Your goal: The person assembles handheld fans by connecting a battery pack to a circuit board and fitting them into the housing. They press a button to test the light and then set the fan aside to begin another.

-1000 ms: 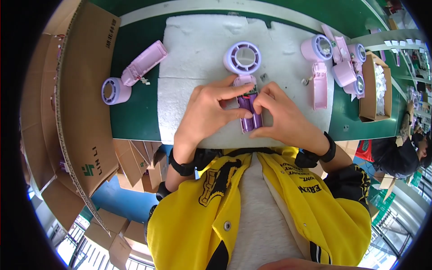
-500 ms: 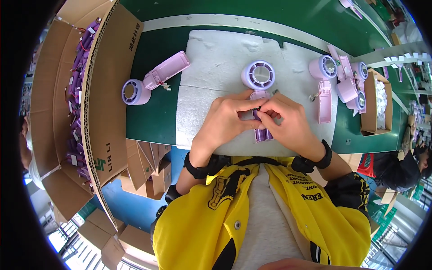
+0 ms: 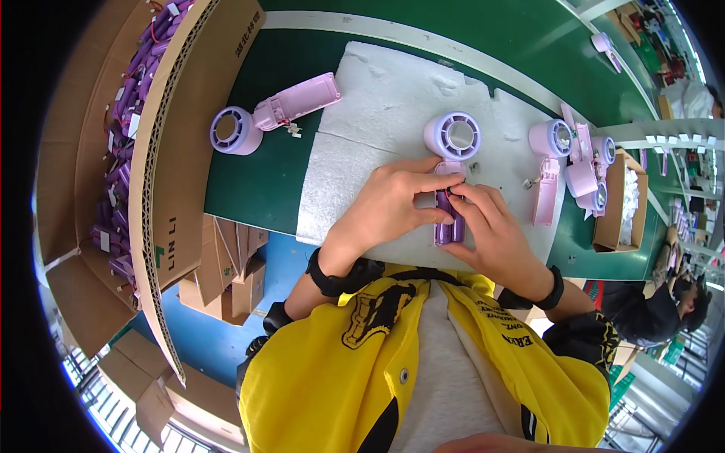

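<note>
In front of me on a white foam sheet (image 3: pixel 355 98) lies a handheld fan with a lavender round head (image 3: pixel 452 136) and an open pink handle (image 3: pixel 450 169). A purple battery pack (image 3: pixel 448 229) with dark and red wires sits along the handle. My left hand (image 3: pixel 393 198) is closed on the handle's left side, its thumb against the pack. My right hand (image 3: pixel 500 238) has its fingertips at the wires near the pack's top and its thumb low on the right side. The fingers partly hide the wire ends.
At left, a large cardboard box (image 3: pixel 189 143) holds many purple battery packs (image 3: pixel 121 177). Another open fan (image 3: pixel 298 102) lies left of the foam. Several pink fan parts (image 3: pixel 545 192) lie at right, near a small box (image 3: pixel 638 215) of white pieces. A person (image 3: pixel 657 306) sits far right.
My right hand has gone from a tight pinch at the wires to a wider spread, its thumb lower beside the pack. The view has shifted slightly.
</note>
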### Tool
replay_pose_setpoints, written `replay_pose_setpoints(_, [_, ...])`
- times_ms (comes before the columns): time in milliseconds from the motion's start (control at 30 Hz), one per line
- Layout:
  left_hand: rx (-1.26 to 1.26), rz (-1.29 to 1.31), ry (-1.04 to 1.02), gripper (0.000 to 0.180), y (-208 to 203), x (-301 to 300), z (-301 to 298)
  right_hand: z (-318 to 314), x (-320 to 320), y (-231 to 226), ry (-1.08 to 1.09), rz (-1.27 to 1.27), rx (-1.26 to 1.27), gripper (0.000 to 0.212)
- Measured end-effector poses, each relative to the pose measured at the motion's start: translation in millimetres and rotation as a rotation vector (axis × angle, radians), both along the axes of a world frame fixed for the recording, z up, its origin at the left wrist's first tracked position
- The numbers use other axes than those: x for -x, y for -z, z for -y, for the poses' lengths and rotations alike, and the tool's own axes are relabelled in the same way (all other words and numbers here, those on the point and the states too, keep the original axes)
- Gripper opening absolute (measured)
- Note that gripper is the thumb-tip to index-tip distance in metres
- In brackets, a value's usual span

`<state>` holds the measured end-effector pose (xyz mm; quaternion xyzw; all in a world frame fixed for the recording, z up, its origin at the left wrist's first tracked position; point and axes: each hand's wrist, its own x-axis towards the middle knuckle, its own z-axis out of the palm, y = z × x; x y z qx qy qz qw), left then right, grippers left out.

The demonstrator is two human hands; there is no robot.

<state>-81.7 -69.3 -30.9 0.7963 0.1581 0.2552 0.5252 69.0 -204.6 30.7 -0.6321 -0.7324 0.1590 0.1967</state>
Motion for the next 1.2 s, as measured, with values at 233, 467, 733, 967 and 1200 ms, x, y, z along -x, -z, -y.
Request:
replay_pose_setpoints(233, [0.252,0.013,-0.154,0.05,-12.5,-2.6,8.6,-40.8,-44.4,22.8,0.31,0.215,-0.21,0.053])
replay_pose_setpoints(467, [-0.056,0.125,-0.013,0.015,15.3,-5.0,2.4,-117.3,-23.0,-18.0,0.02,0.157,-0.189,0.047])
replay_pose_setpoints(733, [-0.035,0.105,0.094,0.033,26.8,-8.9,3.3,-226.2,27.8,41.7,-0.428,0.138,-0.181,0.056])
replay_pose_setpoints(967, [0.02,0.231,-0.095,0.025,22.8,-17.1,15.3,-155.3,-14.7,-21.9,-0.109,0.163,0.06,0.053])
replay_pose_setpoints(1200, [-0.03,0.301,-0.543,0.031,8.9,-27.8,18.7,-27.0,-31.6,-22.9,0.211,0.17,0.112,0.057])
